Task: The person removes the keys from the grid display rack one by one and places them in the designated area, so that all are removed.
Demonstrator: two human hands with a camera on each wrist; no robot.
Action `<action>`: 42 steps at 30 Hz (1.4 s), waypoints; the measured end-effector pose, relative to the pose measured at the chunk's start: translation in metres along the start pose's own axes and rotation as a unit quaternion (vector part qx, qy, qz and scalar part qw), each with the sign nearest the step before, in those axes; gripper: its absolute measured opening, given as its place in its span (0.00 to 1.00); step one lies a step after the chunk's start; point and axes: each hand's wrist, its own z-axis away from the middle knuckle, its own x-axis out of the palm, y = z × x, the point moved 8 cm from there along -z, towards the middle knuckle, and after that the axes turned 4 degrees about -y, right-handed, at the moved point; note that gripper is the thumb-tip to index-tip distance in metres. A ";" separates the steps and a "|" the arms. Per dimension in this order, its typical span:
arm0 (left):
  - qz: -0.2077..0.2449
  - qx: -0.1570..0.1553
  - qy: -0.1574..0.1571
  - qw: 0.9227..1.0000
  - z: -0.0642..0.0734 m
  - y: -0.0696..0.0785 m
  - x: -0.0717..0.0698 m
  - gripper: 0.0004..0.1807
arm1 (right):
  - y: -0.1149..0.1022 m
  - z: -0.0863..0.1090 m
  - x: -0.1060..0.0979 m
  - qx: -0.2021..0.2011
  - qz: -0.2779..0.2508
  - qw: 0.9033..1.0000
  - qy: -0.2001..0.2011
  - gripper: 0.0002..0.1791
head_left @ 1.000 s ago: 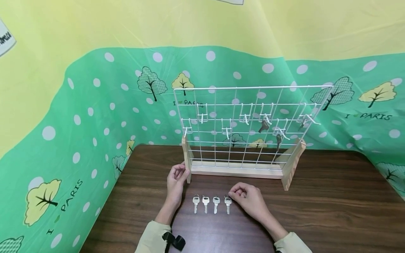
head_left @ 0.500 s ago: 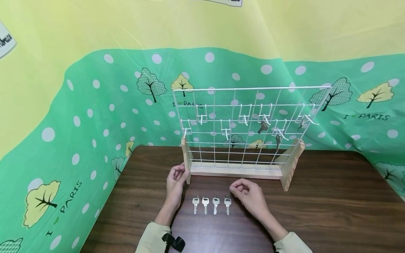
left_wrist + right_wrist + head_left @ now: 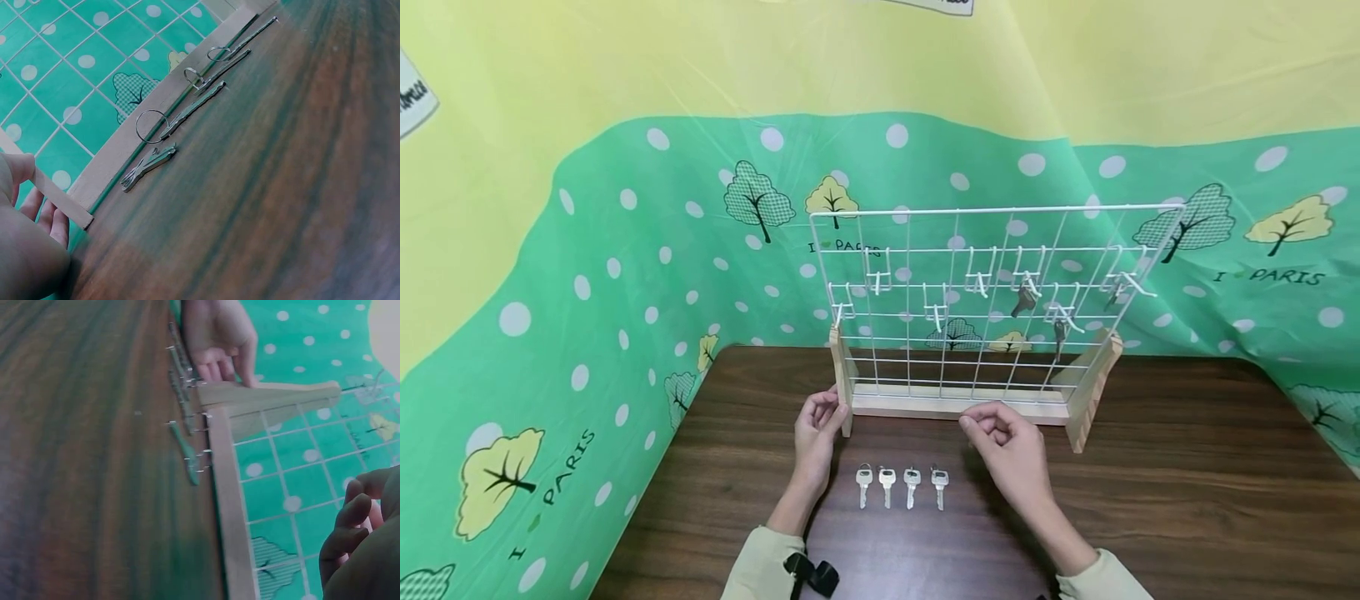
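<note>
Several flat silver keys with rings lie in a row on the table; the rightmost key (image 3: pixel 939 488) is nearest my right hand. Behind them stands a white wire grid rack (image 3: pixel 951 340) on a pale wooden base. My left hand (image 3: pixel 816 433) grips the rack's left wooden upright (image 3: pixel 59 199), thumb on one side and fingers on the other. My right hand (image 3: pixel 1011 454) hovers before the base, right of the keys. Its fingers (image 3: pixel 342 540) are loosely curled, with nothing visible between them. White hooks hang on the grid, and a dark key (image 3: pixel 1024 298) hangs from one.
Another key (image 3: pixel 1060 337) hangs on a lower hook, and a partly hidden one (image 3: pixel 1116 293) at the far right. Wooden table (image 3: pixel 1210 467) extends to both sides. A green and yellow patterned cloth (image 3: pixel 625 250) surrounds the back and left.
My right hand has left the rightmost key and moved up and right towards the rack's base. My left hand stays on the upright, and the row of keys lies as before.
</note>
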 end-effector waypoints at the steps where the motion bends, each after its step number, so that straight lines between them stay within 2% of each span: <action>1: 0.001 0.000 0.001 1.000 0.000 0.000 0.000 0.13 | -0.003 0.000 -0.001 -0.002 -0.007 1.000 0.003 0.04; 8: 0.006 -0.003 0.001 1.000 0.001 -0.001 0.000 0.13 | -0.025 -0.003 -0.011 -0.023 -0.067 0.997 0.019 0.05; 23: 0.006 -0.004 0.001 1.000 0.001 0.000 0.000 0.14 | -0.058 -0.014 -0.026 -0.057 -0.110 0.987 0.106 0.06; 27: 0.005 -0.005 0.000 1.000 0.001 0.000 0.000 0.14 | -0.068 -0.017 -0.033 -0.080 -0.123 0.981 0.129 0.08; 32: -0.001 -0.004 -0.001 1.000 0.001 0.000 0.000 0.14 | -0.083 -0.021 -0.045 -0.126 -0.137 0.969 0.164 0.13; 36: 0.001 -0.006 -0.002 1.000 0.001 0.000 0.000 0.15 | -0.093 -0.026 -0.053 -0.140 -0.112 0.965 0.193 0.16; 42: 0.003 -0.010 0.000 1.000 0.002 0.000 0.000 0.14 | -0.103 -0.035 -0.062 -0.128 -0.086 0.963 0.221 0.20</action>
